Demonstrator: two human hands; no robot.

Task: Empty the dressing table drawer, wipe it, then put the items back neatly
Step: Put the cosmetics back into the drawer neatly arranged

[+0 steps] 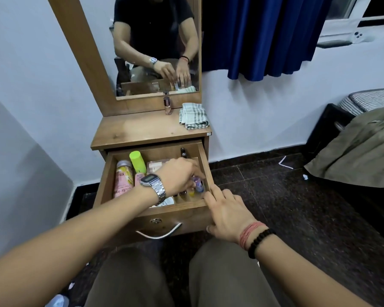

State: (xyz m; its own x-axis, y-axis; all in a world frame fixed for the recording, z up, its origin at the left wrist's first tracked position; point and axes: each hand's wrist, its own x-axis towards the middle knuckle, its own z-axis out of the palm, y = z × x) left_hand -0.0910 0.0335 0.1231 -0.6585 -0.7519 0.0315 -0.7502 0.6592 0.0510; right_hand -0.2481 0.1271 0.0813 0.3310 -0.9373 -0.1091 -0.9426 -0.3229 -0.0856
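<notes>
The wooden drawer [203,161] of the dressing table stands pulled out. Inside lie a pink bottle [122,181], a lime-green tube [137,161], a brown flat box [156,166] and a row of small bottles along the front right. My left hand [179,175], with a metal watch on its wrist, reaches into the drawer, fingers closed on a small purple bottle [198,185]. My right hand [227,214] rests on the drawer's front right corner and grips its edge. A checked cloth [193,116] lies folded on the tabletop beside a nail polish bottle [167,105].
A mirror [155,45] rises behind the tabletop. A blue curtain [259,36] hangs to the right. A dark case with striped and olive fabric [359,147] sits on the dark floor at right. My knees are just below the drawer handle [159,233].
</notes>
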